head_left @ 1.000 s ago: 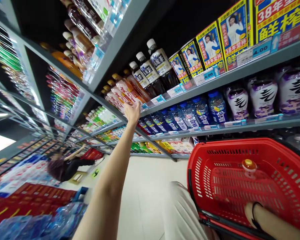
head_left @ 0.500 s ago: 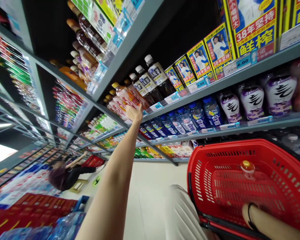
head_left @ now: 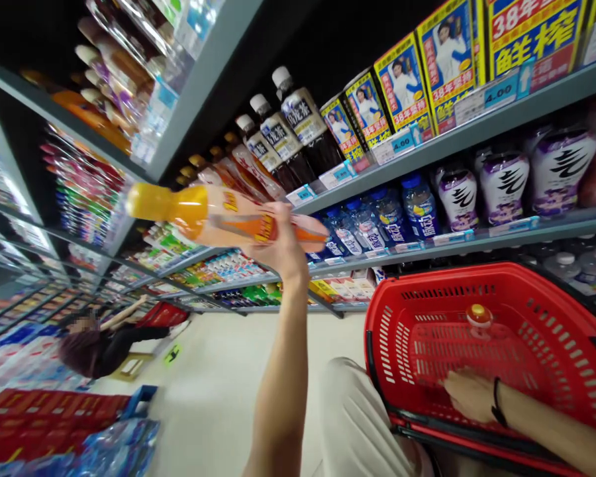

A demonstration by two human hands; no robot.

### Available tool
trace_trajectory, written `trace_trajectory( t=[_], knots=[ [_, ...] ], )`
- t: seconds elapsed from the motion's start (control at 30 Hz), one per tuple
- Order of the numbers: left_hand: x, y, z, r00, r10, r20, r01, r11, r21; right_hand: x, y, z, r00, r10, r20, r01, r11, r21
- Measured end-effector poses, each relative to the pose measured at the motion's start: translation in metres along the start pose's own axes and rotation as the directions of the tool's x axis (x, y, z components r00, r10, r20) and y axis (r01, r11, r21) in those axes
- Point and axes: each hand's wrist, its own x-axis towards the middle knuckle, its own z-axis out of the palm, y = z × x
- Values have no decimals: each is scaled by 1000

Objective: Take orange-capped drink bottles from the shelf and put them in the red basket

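My left hand (head_left: 281,246) is raised in front of the shelves and closed around an orange-capped drink bottle (head_left: 213,217) with a pink and orange label, held on its side with the cap pointing left. My right hand (head_left: 469,395) rests against the inner wall of a red shopping basket (head_left: 551,338); it wears a black band at the wrist and its fingers are partly hidden. Inside the basket stands one bottle, of which I see the orange cap (head_left: 479,315).
Grey shelves (head_left: 457,136) at the right carry dark tea bottles (head_left: 298,126), blue and yellow cartons (head_left: 407,86), blue bottles (head_left: 392,215) and purple-labelled bottles (head_left: 501,182). Down the aisle another person (head_left: 104,348) reaches toward a shelf. Water packs (head_left: 114,450) lie at the lower left.
My left hand has closed on a bottle on the shelf, pulled it out and tipped it sideways. My right hand has slid further along the basket's inner wall.
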Motion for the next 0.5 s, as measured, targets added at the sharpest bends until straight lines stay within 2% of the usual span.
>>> trace_trajectory(
  t=[0.03, 0.07, 0.1, 0.13, 0.17, 0.2, 0.23, 0.27, 0.3, 0.33, 0.37, 0.4, 0.43, 0.5],
  knots=[
    [-29, 4, -1, 998, -36, 52, 41, 996, -84, 2, -7, -11, 999, 29, -39, -15, 944, 329],
    [-59, 7, -2, 975, -125, 182, 173, 944, -281, 4, -14, -21, 998, 38, -46, -13, 893, 450],
    [-89, 9, -2, 909, -183, 374, 342, 840, -421, 6, -21, -29, 998, 49, -32, -26, 857, 514],
    [-118, 10, -1, 789, -199, 582, 524, 713, -466, 6, -26, -35, 998, 65, 13, -61, 812, 580],
    [-144, 12, -1, 658, -211, 723, 683, 573, -454, 6, -31, -40, 996, 79, 48, -91, 761, 643],
    [-168, 13, 0, 536, -227, 813, 800, 445, -403, 4, -35, -43, 994, 79, 77, -110, 673, 732],
    [-187, 14, 2, 418, -251, 873, 883, 339, -326, 1, -38, -45, 995, 66, 69, -90, 422, 902],
    [-202, 15, 3, 315, -269, 910, 932, 269, -243, -3, -41, -47, 996, 80, 23, -40, 213, 976],
    [-214, 15, 4, 238, -281, 930, 957, 234, -174, -8, -44, -50, 992, 125, -11, 1, 82, 997],
    [-221, 15, 5, 184, -280, 942, 967, 225, -122, -12, -47, -53, 985, 165, -40, 41, -3, 999],
    [-225, 16, 6, 156, -266, 951, 968, 235, -93, -15, -50, -56, 981, 187, -56, 65, -44, 997],
    [-227, 16, 6, 149, -243, 959, 964, 252, -86, -18, -53, -61, 978, 198, -60, 73, -59, 996],
    [-227, 17, 5, 155, -217, 964, 959, 268, -94, -19, -56, -66, 977, 204, -64, 79, -62, 995],
    [-225, 19, 3, 193, -186, 963, 950, 283, -136, -20, -60, -75, 977, 203, -67, 78, -45, 996]
  ],
)
